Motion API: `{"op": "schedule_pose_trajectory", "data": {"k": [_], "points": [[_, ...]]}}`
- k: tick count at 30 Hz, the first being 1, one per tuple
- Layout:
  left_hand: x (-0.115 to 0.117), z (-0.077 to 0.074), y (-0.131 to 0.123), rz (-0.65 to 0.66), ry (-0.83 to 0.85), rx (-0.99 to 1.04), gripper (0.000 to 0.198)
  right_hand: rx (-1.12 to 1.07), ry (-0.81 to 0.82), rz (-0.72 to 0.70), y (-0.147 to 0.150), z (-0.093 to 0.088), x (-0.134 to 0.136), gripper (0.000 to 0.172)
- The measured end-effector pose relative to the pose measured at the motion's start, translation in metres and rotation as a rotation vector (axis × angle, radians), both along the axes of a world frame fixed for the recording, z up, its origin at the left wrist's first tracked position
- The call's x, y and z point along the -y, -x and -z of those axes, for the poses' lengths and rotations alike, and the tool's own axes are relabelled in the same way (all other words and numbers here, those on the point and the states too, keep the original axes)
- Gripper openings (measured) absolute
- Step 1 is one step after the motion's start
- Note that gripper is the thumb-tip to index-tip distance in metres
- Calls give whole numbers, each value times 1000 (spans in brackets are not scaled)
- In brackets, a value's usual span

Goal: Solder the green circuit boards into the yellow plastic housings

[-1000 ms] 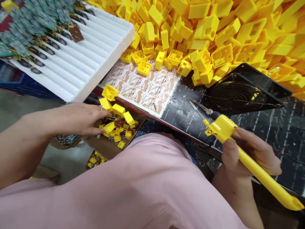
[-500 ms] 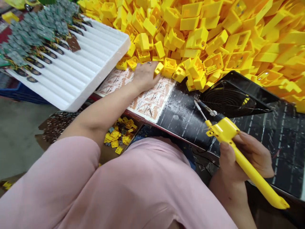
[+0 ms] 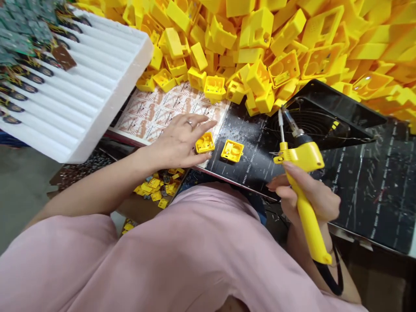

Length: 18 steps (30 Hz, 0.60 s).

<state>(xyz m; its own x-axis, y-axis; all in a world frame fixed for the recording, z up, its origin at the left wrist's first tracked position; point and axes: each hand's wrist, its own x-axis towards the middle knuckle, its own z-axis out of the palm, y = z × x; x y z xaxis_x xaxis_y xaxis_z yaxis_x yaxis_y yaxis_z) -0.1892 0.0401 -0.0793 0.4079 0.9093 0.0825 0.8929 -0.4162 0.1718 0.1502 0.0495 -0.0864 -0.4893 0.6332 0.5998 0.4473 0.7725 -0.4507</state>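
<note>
My left hand is over the bench, thumb and fingers spread around a small yellow plastic housing that lies open side up. Just right of it, a second yellow housing rests on the black mat, apart from the hand. My right hand is closed round the yellow handle of a soldering gun. The gun's metal tip and thin feed tube point away from me, in front of a black fan-like unit. Part of the handle is hidden by my fingers.
A large heap of yellow housings covers the back of the bench. At left, a ridged white foam tray bears green circuit boards with wires and round black parts. Below the bench edge, a cardboard box holds small yellow pieces.
My left hand has drawn back from the heap toward the bench's front edge, where two yellow housings now lie. My right hand has tilted the soldering gun more upright and shifted it slightly left.
</note>
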Motion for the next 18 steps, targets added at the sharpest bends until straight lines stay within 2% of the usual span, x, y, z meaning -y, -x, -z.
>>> {"op": "schedule_pose_trajectory", "data": {"k": [2,4,8,10,12,14,16,18], "points": [[7,0,4,-95,11,-18,73,104,-57,-64,7,-3,-7,25],[11,3,1,-130,19,-18,69,127,-77,-76,21,-2,-16,20],[5,3,-5,-133,75,-52,60,193,-76,-141,52,9,-30,41],[-3,-2,-2,-58,124,-55,55,233,-75,-166,59,16,-34,41],[-9,-7,4,127,190,12,49,244,-41,-164,59,19,-34,38],[-10,-10,10,297,231,120,52,231,-16,-170,55,20,-33,38],[-6,-8,11,323,206,208,60,224,-6,-182,48,18,-31,38],[2,-1,7,235,137,254,62,236,-18,-176,42,18,-31,37]]}}
